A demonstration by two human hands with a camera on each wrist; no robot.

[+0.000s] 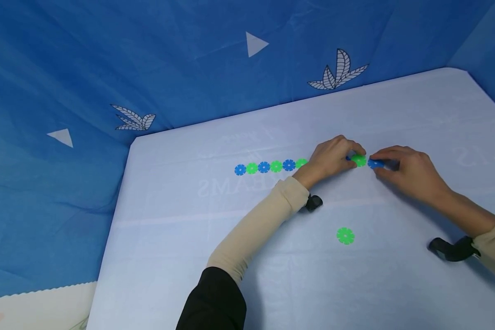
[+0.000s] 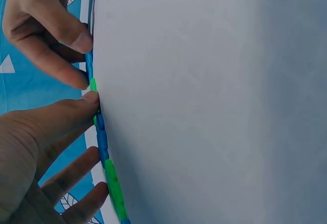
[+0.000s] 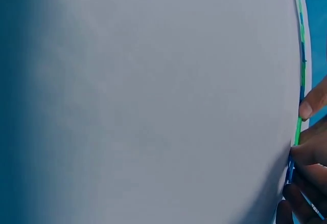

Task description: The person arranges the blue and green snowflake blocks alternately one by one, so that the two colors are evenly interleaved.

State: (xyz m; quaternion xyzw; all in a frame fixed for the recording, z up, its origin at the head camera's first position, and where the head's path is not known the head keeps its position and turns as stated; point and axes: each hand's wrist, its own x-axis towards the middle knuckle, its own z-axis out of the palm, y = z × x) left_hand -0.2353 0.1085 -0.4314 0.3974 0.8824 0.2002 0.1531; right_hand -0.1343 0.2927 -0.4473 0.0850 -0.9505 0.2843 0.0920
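A row of blue and green notched plastic discs (image 1: 264,167) lies across the table, the colours alternating. My left hand (image 1: 332,156) covers part of this row and pinches the green disc (image 1: 359,160) at its right end between thumb and finger. Close beside it, my right hand (image 1: 414,172) holds a blue disc (image 1: 375,163) between thumb and fingertips, its edge right at the green one. The left wrist view shows the green disc (image 2: 93,84) edge-on between the two hands, with the blue disc (image 2: 89,65) in the upper hand's fingers.
A single green disc (image 1: 345,235) lies apart, nearer the front. The white-covered table (image 1: 169,256) meets a blue printed cloth (image 1: 189,68) at the back and left. Black devices (image 1: 313,203) are worn at both wrists, low over the table.
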